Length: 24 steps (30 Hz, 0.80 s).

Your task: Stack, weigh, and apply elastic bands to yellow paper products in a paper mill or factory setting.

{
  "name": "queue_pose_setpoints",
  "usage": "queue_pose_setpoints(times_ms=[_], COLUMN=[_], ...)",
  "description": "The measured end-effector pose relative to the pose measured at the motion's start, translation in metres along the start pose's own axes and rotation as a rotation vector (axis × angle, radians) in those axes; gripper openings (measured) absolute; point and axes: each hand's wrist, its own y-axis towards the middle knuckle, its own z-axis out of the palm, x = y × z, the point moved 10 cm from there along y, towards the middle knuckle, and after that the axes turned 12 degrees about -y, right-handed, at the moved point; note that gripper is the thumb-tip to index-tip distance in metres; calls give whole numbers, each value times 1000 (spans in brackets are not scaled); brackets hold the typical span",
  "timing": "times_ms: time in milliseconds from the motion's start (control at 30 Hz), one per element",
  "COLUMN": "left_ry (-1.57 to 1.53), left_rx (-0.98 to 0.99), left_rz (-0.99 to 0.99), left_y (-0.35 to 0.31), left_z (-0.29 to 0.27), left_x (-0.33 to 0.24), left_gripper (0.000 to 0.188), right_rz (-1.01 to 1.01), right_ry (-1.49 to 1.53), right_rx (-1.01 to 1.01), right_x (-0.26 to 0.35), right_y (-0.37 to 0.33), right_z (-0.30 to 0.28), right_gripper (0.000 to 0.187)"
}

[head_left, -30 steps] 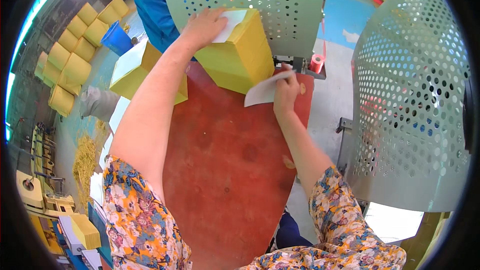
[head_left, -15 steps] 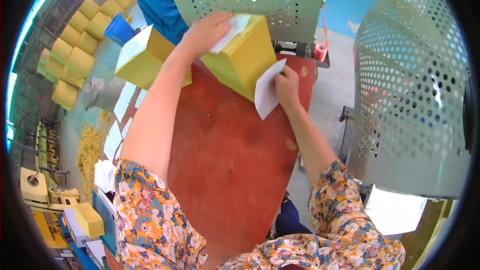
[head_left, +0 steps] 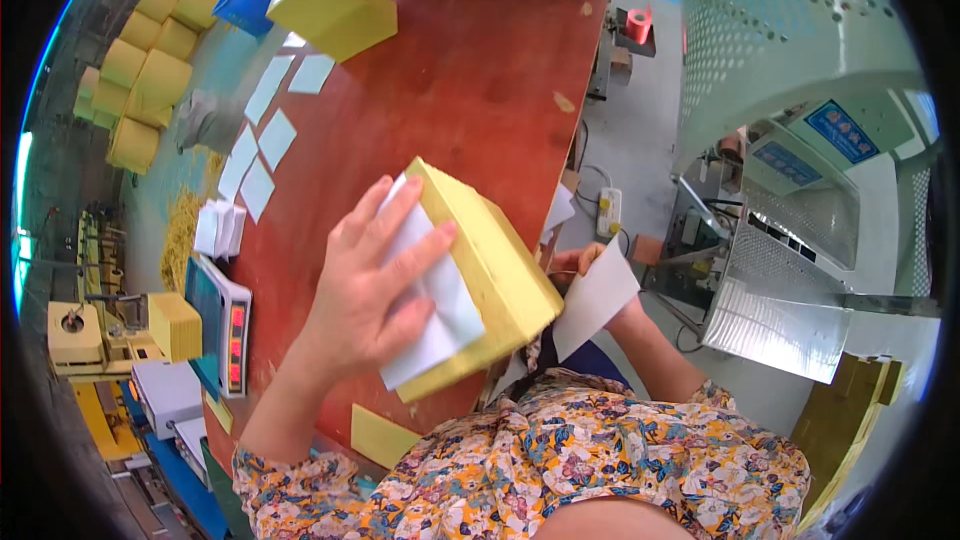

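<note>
A thick yellow stack of paper sheets (head_left: 492, 265) is tilted close to my body, over the near right part of the red table. My left hand (head_left: 370, 290) lies flat with spread fingers on the white sheet (head_left: 440, 318) that covers one face of the stack. Beside the stack's right end, my right hand (head_left: 632, 322) grips another white sheet (head_left: 598, 302); its fingers are partly behind that sheet. Whether the stack's lower edge rests on the table is hidden.
Another yellow stack with a white top (head_left: 335, 10) stands at the far end of the red table (head_left: 450, 80). Several white sheets (head_left: 277, 138) lie along its left side, near a scale (head_left: 235, 330). Perforated machine guards (head_left: 780, 50) rise at right.
The yellow stack has come from the table's far end toward my body and has been turned. Both hands came back with it, the white sheet still in my right one.
</note>
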Motion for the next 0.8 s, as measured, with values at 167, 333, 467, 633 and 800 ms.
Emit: queue_pose_setpoints(times_ms=[167, 333, 467, 633, 800], left_ry=[93, 172, 15, -848, -1244], left_rx=[30, -203, -429, -469, -601], left_rz=[65, 77, -271, -631, -760], left_y=[-48, -59, -91, -155, -210], left_z=[13, -7, -22, 0, 16], left_x=[-58, -51, -24, 28, 48], left_gripper=[57, 67, 82, 76, 77], right_rz=[203, 253, 246, 282, 300], right_ry=[103, -212, -300, -169, -93], right_rx=[20, -45, -104, -33, 64], right_x=[-61, -40, -36, -28, -33], right_y=[-26, -32, -31, -37, -32], right_z=[8, 28, 23, 36, 42], right_gripper=[10, 10, 14, 18, 15])
